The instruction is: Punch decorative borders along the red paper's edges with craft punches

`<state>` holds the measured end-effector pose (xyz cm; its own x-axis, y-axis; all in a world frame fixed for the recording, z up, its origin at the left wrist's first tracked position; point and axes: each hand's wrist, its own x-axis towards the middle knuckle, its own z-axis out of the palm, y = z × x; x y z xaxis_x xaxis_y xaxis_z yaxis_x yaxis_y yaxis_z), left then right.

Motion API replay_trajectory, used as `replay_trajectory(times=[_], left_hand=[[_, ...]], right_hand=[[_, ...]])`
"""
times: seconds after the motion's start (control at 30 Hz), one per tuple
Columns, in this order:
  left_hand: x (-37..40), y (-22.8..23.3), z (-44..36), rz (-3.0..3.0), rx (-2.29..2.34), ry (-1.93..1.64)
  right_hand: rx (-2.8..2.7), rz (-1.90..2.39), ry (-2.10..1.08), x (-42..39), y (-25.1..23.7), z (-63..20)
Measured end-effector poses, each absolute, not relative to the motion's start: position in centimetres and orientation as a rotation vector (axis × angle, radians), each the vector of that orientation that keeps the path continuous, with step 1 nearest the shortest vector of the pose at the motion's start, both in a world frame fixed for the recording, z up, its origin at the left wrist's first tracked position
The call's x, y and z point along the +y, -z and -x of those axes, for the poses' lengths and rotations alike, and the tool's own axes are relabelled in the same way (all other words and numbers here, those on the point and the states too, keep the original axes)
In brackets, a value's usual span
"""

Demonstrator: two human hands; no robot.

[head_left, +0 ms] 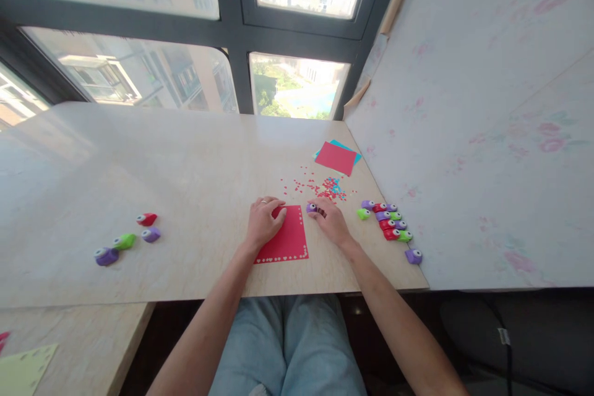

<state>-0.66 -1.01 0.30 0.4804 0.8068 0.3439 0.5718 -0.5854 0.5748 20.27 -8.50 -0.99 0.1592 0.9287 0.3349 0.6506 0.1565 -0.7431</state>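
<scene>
A red sheet of paper (290, 236) lies on the table before me, with small punched holes along its bottom edge and part of its right edge. My left hand (265, 219) rests on the sheet's upper left, fingers stretched out and thumb apart, holding nothing. Just off the top right edge of the sheet, my right hand (330, 221) grips a purple paper punch (312, 207) between thumb and fingers. Beyond that hand lies a scatter of tiny red and blue paper cutouts (331, 187).
A stack of red and blue paper (336, 157) lies at the back right. Several coloured punches (388, 216) stand in rows by the wall (473, 136). More punches, including a green one (124, 241), sit at the left. Yellow punched paper (28, 368) lies on the lower left surface.
</scene>
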Motion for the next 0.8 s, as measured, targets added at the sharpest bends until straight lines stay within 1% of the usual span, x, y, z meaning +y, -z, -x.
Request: replay_trajectory(times=[0.23, 0.43, 0.8], left_hand=[[-1.44, -0.55, 0.36, -2.461, 1.243, -0.744], [-1.62, -0.65, 0.33, -2.502, 1.274, -0.698], [-1.74, -0.71, -0.09, -2.586, 1.305, -0.639]], right_hand=[[-1.285, 1.551, -0.529, -8.60, 2.10, -20.65], [-1.286, 1.541, -0.548, -8.63, 2.03, -20.58], [-1.394, 1.591, -0.467, -8.84, 1.91, -20.51]])
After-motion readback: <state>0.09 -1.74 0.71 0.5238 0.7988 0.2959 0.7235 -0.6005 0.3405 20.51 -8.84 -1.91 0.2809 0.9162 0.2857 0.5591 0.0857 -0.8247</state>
